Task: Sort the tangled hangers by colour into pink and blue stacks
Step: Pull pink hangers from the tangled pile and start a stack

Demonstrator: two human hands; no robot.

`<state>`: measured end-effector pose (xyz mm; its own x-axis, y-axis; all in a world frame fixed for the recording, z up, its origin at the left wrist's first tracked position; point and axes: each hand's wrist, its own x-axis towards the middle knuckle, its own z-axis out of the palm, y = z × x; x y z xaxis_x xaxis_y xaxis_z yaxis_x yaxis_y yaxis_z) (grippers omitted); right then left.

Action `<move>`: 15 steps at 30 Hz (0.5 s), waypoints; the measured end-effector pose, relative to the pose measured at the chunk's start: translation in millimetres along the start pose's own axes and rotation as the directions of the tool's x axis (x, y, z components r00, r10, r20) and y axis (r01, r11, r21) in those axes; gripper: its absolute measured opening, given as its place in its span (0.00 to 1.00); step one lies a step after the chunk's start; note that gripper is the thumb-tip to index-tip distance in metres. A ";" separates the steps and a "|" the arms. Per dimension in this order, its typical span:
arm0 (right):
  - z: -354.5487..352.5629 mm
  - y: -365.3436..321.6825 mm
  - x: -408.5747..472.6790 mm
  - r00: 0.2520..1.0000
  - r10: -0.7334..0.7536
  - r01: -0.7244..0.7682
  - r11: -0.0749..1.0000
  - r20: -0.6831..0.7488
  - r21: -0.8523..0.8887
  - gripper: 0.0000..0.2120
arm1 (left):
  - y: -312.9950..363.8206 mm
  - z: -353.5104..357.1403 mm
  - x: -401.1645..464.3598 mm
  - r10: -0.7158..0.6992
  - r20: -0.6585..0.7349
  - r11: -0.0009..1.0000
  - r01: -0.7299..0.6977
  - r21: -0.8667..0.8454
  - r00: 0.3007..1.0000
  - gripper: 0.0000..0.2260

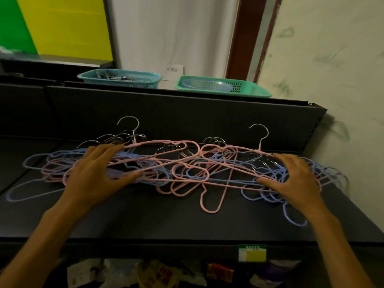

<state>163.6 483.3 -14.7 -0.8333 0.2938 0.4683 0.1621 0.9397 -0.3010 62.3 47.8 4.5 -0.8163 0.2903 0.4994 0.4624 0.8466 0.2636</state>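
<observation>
1. Nearest, below the dark shelf's (166, 223) front edge, a green and yellow label (252, 253) hangs above blurred packages (158, 273).
2. On the shelf, the left hand (94, 176) lies with spread fingers on the left part of the tangled hangers (187, 169), thumb under a pink bar, grasping nothing firmly.
3. The right hand (295, 179) rests released, fingers splayed, on the right part of the tangle.
4. Pink and blue hangers lie mixed in 1 pile across the shelf, metal hooks pointing away.
5. Farther back, 2 baskets sit on a ledge: a teal basket (120, 78) and a green basket (223, 86).
</observation>
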 end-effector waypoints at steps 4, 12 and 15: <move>7.2 -29.5 -1.2 0.999 -0.040 0.040 0.998 0.007 0.048 0.42 | -21.1 -24.2 -25.7 -0.043 -0.045 0.999 0.043 0.008 0.998 0.39; 23.1 -128.0 -14.5 0.982 -0.190 0.184 0.970 0.019 0.157 0.42 | -82.4 -77.8 -90.0 -0.153 -0.167 0.983 0.167 0.073 0.974 0.35; 34.3 -183.3 -24.9 0.975 -0.215 0.201 0.958 0.052 0.206 0.42 | -122.9 -104.4 -117.6 -0.197 -0.179 0.975 0.212 0.067 0.964 0.34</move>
<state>136.5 297.7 0.2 -0.8750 0.0750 0.4783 -0.1205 0.9231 -0.3652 137.7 -137.0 -0.4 -0.8158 0.0330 0.5774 0.2544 0.9170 0.3071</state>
